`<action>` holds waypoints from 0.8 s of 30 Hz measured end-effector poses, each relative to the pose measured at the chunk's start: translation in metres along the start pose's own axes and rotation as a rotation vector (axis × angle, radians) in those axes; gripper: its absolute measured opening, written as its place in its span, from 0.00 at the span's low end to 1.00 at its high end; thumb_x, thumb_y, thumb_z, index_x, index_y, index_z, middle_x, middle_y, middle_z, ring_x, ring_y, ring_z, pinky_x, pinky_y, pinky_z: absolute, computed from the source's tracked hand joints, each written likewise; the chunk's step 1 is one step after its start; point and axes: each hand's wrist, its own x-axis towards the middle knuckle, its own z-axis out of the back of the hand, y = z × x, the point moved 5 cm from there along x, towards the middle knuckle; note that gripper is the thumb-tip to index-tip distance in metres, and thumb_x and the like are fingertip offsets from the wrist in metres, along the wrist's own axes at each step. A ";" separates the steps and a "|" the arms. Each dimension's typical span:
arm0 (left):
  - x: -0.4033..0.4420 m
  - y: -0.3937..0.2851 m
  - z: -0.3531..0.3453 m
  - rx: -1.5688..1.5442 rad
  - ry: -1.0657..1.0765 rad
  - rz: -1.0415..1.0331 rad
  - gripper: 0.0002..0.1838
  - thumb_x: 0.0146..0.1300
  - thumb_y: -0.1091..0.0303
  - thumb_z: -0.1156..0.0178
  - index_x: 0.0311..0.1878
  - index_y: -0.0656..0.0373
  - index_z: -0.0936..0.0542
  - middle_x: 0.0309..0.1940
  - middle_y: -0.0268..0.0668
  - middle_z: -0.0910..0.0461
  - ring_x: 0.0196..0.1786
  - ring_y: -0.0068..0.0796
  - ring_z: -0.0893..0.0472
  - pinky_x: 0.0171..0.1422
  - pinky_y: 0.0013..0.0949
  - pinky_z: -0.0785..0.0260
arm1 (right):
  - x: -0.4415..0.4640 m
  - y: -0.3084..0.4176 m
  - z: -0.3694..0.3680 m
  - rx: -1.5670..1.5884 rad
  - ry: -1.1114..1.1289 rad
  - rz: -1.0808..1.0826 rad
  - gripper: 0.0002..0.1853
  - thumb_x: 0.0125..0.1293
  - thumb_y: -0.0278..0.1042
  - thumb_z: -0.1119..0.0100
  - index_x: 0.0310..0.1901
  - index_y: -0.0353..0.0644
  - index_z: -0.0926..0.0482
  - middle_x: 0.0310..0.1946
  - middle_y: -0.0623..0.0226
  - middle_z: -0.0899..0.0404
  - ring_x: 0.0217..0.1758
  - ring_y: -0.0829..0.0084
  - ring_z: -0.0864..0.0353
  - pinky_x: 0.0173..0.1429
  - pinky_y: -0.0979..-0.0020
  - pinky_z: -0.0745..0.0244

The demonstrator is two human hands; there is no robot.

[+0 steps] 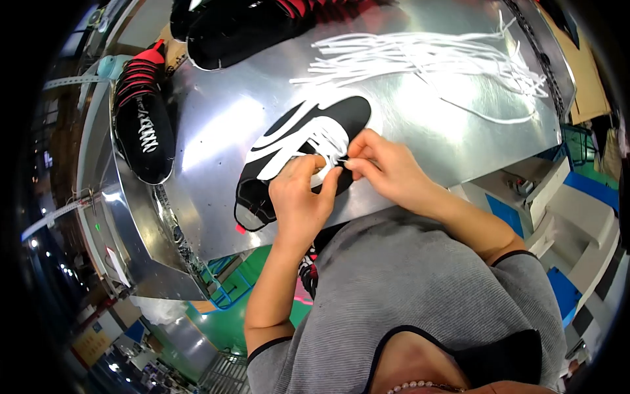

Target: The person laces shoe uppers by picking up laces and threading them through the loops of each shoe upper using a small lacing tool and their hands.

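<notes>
A black sneaker [357, 113] with white lacing lies on the metal table, its toe pointing to the upper right and its heel to the lower left. Over its top run loose white shoelaces [282, 151]. My left hand [298, 200] is closed on the near side of the shoe, thumb and forefinger at the lacing. At the front of the lacing my right hand [387, 167] pinches a lace end between thumb and forefinger. A small dark bit shows at the pinch, too small to name. The shoe's near edge is partly hidden by my hands.
A pile of white shoelaces [426, 56] lies on the metal table [216, 125] at the upper right. Black shoes with red laces [236, 33] stand at the far edge. One black shoe [147, 121] sits at the left, partly white-laced. A chain [545, 62] borders the right side.
</notes>
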 end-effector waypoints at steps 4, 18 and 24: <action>-0.010 -0.006 0.001 0.050 -0.014 -0.016 0.09 0.53 0.73 0.30 0.34 0.62 0.21 0.30 0.41 0.19 0.32 0.42 0.19 0.35 0.39 0.29 | 0.009 -0.004 -0.020 0.000 -0.015 0.016 0.10 0.70 0.35 0.44 0.41 0.38 0.31 0.27 0.60 0.16 0.30 0.61 0.15 0.37 0.66 0.24; -0.035 -0.027 0.010 0.417 -0.109 -0.369 0.07 0.51 0.74 0.34 0.33 0.56 0.21 0.24 0.33 0.27 0.31 0.32 0.23 0.33 0.34 0.37 | 0.002 0.067 -0.013 -0.669 0.240 0.588 0.14 0.59 0.25 0.42 0.47 0.43 0.22 0.32 0.64 0.17 0.31 0.59 0.18 0.34 0.61 0.25; -0.042 -0.020 0.013 0.371 -0.157 -0.376 0.10 0.47 0.78 0.32 0.34 0.58 0.20 0.24 0.35 0.25 0.31 0.35 0.23 0.33 0.35 0.36 | 0.018 0.051 -0.028 -0.783 0.355 0.296 0.13 0.60 0.29 0.38 0.47 0.42 0.21 0.31 0.63 0.16 0.36 0.58 0.16 0.37 0.61 0.24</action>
